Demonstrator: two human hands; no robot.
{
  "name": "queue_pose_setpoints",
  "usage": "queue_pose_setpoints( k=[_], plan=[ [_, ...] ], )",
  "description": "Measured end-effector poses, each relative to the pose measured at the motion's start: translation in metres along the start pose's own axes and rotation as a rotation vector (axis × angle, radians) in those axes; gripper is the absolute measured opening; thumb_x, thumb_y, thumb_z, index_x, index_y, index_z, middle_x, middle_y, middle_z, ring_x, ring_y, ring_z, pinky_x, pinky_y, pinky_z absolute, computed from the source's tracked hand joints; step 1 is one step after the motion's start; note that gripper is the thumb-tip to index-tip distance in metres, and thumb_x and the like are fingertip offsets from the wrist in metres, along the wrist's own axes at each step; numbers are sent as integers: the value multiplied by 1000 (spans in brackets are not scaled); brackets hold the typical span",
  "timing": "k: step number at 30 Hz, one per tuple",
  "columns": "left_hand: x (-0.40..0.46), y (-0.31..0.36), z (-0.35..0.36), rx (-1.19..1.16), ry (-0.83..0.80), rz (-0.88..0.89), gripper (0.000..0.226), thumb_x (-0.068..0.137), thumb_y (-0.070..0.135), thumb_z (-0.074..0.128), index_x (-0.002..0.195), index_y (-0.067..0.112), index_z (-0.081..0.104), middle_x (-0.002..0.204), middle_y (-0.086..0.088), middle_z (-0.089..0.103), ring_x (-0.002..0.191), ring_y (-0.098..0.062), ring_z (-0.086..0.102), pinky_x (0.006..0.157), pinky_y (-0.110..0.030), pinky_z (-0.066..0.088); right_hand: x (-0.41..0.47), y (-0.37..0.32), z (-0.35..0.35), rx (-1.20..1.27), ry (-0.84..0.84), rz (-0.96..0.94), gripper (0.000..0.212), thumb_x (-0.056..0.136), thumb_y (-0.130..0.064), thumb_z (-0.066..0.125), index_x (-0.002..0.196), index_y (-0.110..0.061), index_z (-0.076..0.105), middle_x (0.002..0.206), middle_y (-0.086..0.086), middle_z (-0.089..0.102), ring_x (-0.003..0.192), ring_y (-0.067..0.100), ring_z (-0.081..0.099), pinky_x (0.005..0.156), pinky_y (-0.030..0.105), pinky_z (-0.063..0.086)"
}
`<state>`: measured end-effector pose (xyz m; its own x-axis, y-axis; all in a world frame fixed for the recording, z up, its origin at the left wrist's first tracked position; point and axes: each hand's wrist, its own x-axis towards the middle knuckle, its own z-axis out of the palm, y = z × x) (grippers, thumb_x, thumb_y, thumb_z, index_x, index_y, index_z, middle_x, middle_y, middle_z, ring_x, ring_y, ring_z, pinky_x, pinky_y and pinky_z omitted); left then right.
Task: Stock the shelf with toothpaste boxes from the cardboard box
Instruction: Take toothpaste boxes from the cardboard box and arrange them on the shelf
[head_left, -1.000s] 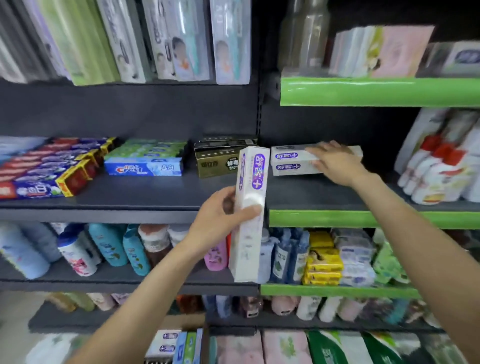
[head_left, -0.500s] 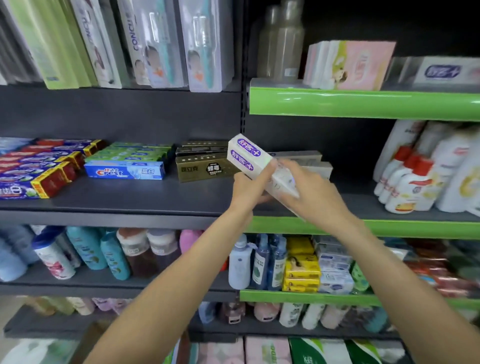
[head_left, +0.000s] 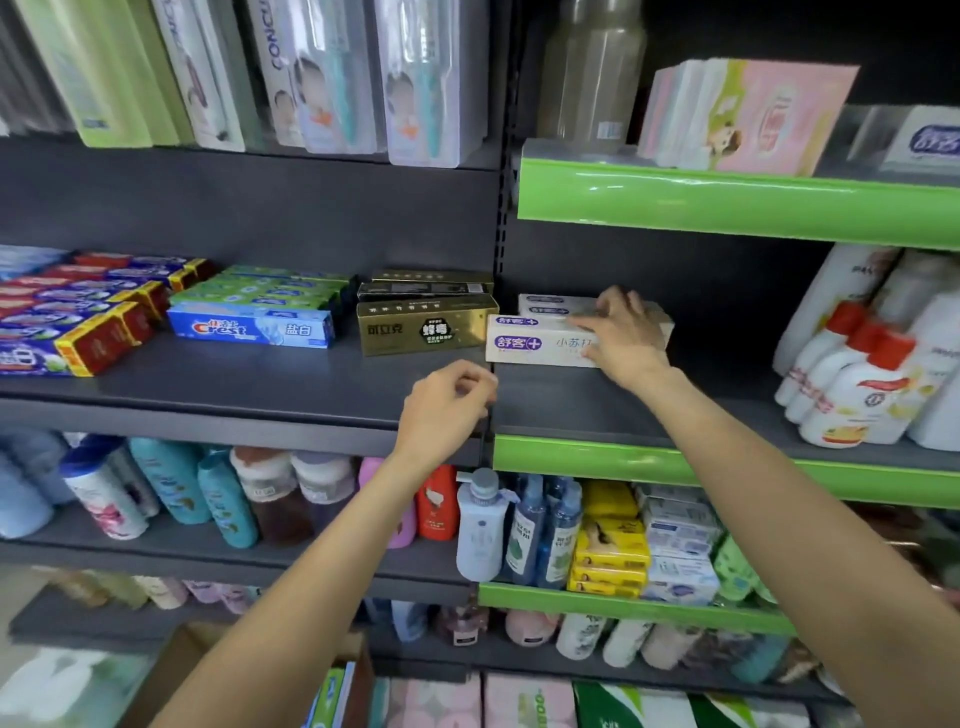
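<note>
Set flat on the shelf (head_left: 597, 410) at two o'clock, white toothpaste box (head_left: 535, 345) under pressing right hand (head_left: 621, 338); left hand (head_left: 447, 410) loosely curled, empty; cardboard box (head_left: 182, 660) at seven o'clock, contents unseen.

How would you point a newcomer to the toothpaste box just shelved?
Find the dark middle shelf beneath the green-edged one. Just right of the gold boxes lies a white box with purple logo, under the right hand. It is the front one.
</note>
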<state>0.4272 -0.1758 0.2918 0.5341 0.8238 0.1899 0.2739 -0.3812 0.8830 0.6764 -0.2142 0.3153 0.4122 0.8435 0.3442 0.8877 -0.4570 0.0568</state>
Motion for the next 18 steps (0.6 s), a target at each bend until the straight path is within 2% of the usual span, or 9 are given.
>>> queue_pose_setpoints(
  k=[4,7,9,12,14,16,18],
  plan=[
    [-4,-12,-8,-20,34,2,12,88,28,55,80,32,63,81,13,71,64,0,64,84,-40,54,11,-16,12,-192,-48,114,49,93,-9,45,138,-25,42,138,14,33,130,34,30,103,43,32],
    [-8,-22,-14,-31,31,6,11,87,25,57,82,32,64,82,12,70,68,-2,65,83,-41,54,1,-28,3,-139,-121,184,59,89,-7,48,144,-17,29,143,17,28,135,35,26,104,45,31],
    [-13,-29,-19,-36,20,50,13,88,25,57,84,36,63,86,11,70,77,-6,66,80,-41,55,-19,-40,-6,-28,-56,157,61,90,-11,50,146,-15,27,143,19,31,132,37,30,102,46,32],
    [-31,-40,-31,-97,46,201,16,92,22,57,92,37,61,90,11,69,87,-7,64,76,-28,53,-72,-70,-18,234,152,17,48,93,-21,50,140,-16,40,134,14,46,123,34,40,98,44,36],
    [-48,-54,-43,-101,59,310,13,94,21,55,96,33,60,90,13,69,88,-6,65,78,-20,49,-113,-99,-21,404,229,-63,39,93,-21,51,132,-18,50,126,8,53,116,28,47,93,39,39],
    [-65,-79,-58,-45,43,398,11,94,25,51,98,29,61,92,16,67,87,-6,65,80,-21,49,-154,-130,-19,534,256,-104,30,92,-19,51,122,-18,58,115,3,62,105,23,55,85,34,42],
    [-80,-114,-75,55,22,466,16,94,27,48,98,24,63,91,14,67,84,-8,65,79,-28,50,-185,-162,-9,621,227,-112,26,90,-20,51,113,-19,63,102,-1,68,94,19,62,76,32,48]
  ],
)
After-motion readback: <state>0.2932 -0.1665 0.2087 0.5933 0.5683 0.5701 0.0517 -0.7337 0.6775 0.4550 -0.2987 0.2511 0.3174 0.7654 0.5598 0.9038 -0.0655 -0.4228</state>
